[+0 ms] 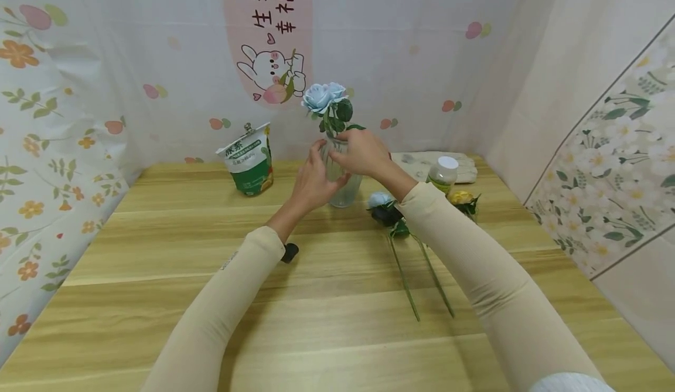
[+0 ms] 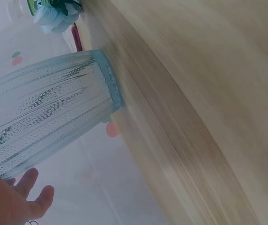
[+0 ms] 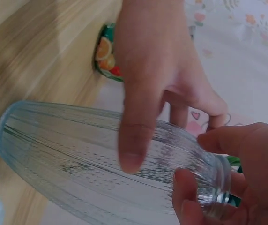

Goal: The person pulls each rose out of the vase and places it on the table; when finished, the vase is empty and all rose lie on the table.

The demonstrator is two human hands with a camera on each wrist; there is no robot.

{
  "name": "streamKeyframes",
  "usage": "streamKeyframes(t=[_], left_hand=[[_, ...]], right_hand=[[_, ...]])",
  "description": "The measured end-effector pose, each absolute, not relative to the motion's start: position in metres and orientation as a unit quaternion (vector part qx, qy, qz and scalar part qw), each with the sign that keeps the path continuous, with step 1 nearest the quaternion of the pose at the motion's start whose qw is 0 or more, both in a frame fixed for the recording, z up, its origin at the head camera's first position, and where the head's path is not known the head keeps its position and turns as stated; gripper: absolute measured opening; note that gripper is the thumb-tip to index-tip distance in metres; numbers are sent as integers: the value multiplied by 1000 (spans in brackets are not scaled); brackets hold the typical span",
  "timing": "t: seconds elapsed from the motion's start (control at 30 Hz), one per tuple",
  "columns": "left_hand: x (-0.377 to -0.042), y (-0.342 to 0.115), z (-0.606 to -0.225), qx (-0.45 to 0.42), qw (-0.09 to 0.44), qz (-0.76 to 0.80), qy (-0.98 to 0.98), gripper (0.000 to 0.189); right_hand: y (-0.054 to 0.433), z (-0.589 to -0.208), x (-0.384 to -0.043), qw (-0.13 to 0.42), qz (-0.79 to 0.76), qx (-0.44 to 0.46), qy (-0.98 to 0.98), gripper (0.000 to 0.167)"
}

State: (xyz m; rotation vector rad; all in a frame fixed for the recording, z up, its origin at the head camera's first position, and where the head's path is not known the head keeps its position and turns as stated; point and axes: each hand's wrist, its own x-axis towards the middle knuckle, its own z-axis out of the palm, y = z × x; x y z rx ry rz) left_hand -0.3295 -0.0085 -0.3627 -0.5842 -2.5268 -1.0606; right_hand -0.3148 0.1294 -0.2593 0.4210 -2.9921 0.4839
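Note:
A clear ribbed glass vase (image 1: pixel 345 191) stands upright on the wooden table, its blue-tinted base showing in both wrist views. My left hand (image 1: pixel 314 180) grips its side, with the thumb (image 3: pixel 136 140) laid across the glass and the other fingers behind. At the neck, my right hand (image 1: pixel 365 153) curls its fingers round the vase (image 3: pixel 101 159). Light blue roses (image 1: pixel 324 98) with green leaves rise above the mouth. Their stems are hidden by the hands, and I cannot tell how far down they reach.
Right of the vase lie a blue rose (image 1: pixel 379 199) and a dark flower (image 1: pixel 387 215) with long stems (image 1: pixel 403 278). Farther right are a white-capped jar (image 1: pixel 446 172) and a yellow flower (image 1: pixel 462 197). A green-white pouch (image 1: pixel 252 163) stands left. A black object (image 1: pixel 289 253) lies near my left forearm.

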Motion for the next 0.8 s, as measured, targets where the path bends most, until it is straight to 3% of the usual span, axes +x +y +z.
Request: streamKeyframes(t=[0.53,0.8], left_hand=[[-326,-8,-363,-202,148,-389,-886,92],[-328,-9,-363,-194,149,-387,-889,92]], right_hand=[[126,-245,-322,-77,147,127,-978,64],[125,-242,-322,-75,212,114,-968,70]])
